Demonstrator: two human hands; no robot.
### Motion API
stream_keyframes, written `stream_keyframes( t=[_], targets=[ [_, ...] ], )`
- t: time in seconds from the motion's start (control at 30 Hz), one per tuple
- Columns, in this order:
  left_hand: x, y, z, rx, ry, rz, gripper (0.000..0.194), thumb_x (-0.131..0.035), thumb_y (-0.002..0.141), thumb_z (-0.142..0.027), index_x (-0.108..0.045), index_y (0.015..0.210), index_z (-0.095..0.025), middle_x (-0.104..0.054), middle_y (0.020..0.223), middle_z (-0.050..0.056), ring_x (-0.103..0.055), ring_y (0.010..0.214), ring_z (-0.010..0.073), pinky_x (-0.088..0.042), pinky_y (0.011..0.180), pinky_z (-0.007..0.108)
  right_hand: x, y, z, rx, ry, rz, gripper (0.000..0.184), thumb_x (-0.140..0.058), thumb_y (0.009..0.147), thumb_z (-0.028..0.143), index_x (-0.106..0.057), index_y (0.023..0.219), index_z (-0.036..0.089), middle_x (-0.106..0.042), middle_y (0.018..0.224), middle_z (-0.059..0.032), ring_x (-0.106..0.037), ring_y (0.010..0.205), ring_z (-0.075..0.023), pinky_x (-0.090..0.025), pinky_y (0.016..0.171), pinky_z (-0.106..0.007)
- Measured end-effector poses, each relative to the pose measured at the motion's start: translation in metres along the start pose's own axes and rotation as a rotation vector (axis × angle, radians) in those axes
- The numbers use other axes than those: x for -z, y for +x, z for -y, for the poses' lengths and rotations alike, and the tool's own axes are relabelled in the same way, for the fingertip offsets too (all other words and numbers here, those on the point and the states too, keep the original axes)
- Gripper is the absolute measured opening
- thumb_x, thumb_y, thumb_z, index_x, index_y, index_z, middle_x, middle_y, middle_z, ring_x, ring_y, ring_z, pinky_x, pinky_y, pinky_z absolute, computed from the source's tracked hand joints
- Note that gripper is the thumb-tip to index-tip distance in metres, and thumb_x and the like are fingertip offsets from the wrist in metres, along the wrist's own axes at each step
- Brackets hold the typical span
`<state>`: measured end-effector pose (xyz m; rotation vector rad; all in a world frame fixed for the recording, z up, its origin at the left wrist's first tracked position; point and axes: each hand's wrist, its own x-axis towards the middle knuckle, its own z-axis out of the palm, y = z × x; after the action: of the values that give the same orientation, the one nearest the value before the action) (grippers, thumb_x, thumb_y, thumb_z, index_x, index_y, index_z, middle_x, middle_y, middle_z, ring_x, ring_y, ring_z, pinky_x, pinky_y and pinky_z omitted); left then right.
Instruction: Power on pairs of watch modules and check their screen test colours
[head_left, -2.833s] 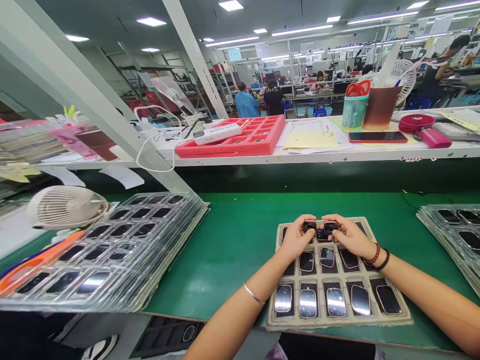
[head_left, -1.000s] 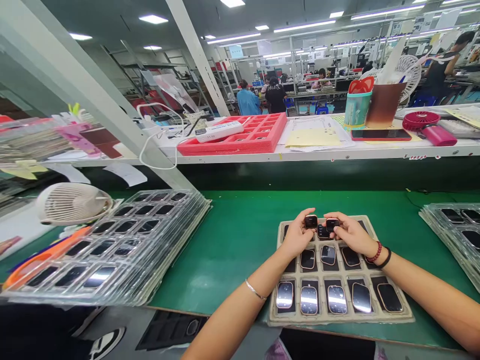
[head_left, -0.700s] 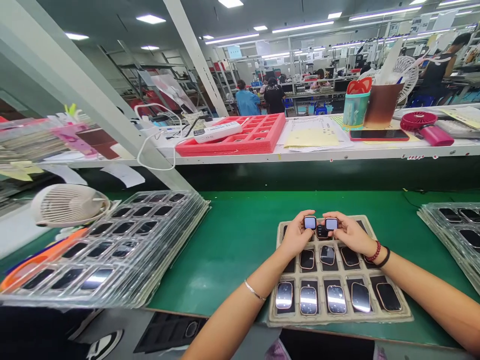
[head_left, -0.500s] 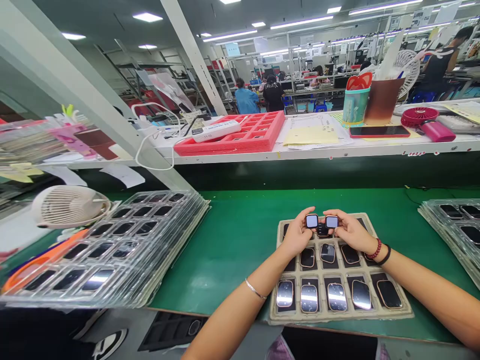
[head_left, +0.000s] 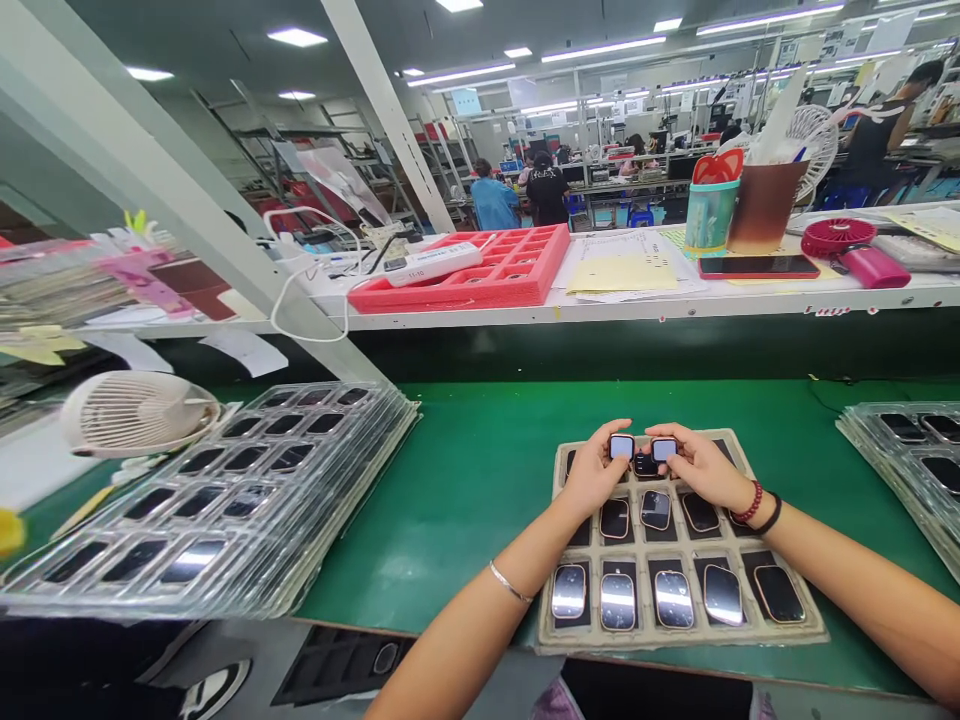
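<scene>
My left hand (head_left: pixel 595 472) pinches a small rectangular smartwatch case (head_left: pixel 621 447) between thumb and fingers, its pale blue glassy side facing up. My right hand (head_left: pixel 701 470) holds a matching case (head_left: pixel 664 450) the same way, a short gap from the other. Both hands hover over the top of a beige moulded pulp tray (head_left: pixel 796 630). Several dark-glass watch cases with rose-gold edges lie in its pockets, such as one (head_left: pixel 673 599) in the front row. A further case (head_left: pixel 645 465) sits partly hidden beneath my fingers.
A green bench mat (head_left: pixel 450 520) lies under the tray. Stacks of clear plastic trays (head_left: pixel 225 505) stand left and right, beside a white fan (head_left: pixel 139 412). A shelf behind holds a red foam tray (head_left: pixel 517 270), papers and a phone. Co-workers (head_left: pixel 547 195) stand far back.
The two cases in my hands have turned, from dark faces to pale blue sides facing up. My hands have stayed over the same spot on the tray.
</scene>
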<state>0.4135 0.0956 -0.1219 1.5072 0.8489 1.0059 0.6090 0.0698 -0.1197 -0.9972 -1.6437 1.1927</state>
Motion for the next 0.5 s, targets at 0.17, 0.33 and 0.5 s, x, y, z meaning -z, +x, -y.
stream_keyframes(
  t=[0.17, 0.33, 0.5],
  targets=[
    [0.0002, -0.0009, -0.0007, -0.008, 0.009, 0.004, 0.055, -0.057, 0.074, -0.013, -0.047, 0.128, -0.017, -0.063, 0.099, 0.008, -0.060, 0.085, 0.0167, -0.047, 0.068, 0.023, -0.0008, 0.0001, -0.0018, 0.027, 0.028, -0.006, 0.045, -0.052, 0.075, 0.013, -0.050, 0.120, 0.021, -0.064, 0.109, -0.0072, -0.065, 0.082, -0.0166, -0.056, 0.080, -0.035],
    [0.0002, -0.0004, 0.0008, 0.005, -0.010, -0.001, 0.054, -0.055, 0.073, -0.013, -0.047, 0.126, -0.016, -0.062, 0.098, 0.007, -0.060, 0.085, 0.0164, -0.048, 0.069, 0.024, -0.0012, 0.0003, -0.0018, 0.015, 0.045, 0.008, 0.041, -0.048, 0.079, 0.014, -0.050, 0.119, 0.020, -0.063, 0.110, -0.0077, -0.064, 0.075, -0.0139, -0.056, 0.077, -0.034],
    [-0.0001, 0.0000, 0.0003, 0.009, 0.038, -0.017, 0.057, -0.055, 0.071, -0.011, -0.047, 0.127, -0.016, -0.062, 0.098, 0.007, -0.059, 0.081, 0.0151, -0.047, 0.067, 0.023, -0.0004, 0.0004, -0.0017, 0.002, 0.033, 0.009, 0.044, -0.050, 0.077, 0.014, -0.049, 0.121, 0.020, -0.064, 0.110, -0.0074, -0.064, 0.078, -0.0146, -0.055, 0.079, -0.034]
  ],
)
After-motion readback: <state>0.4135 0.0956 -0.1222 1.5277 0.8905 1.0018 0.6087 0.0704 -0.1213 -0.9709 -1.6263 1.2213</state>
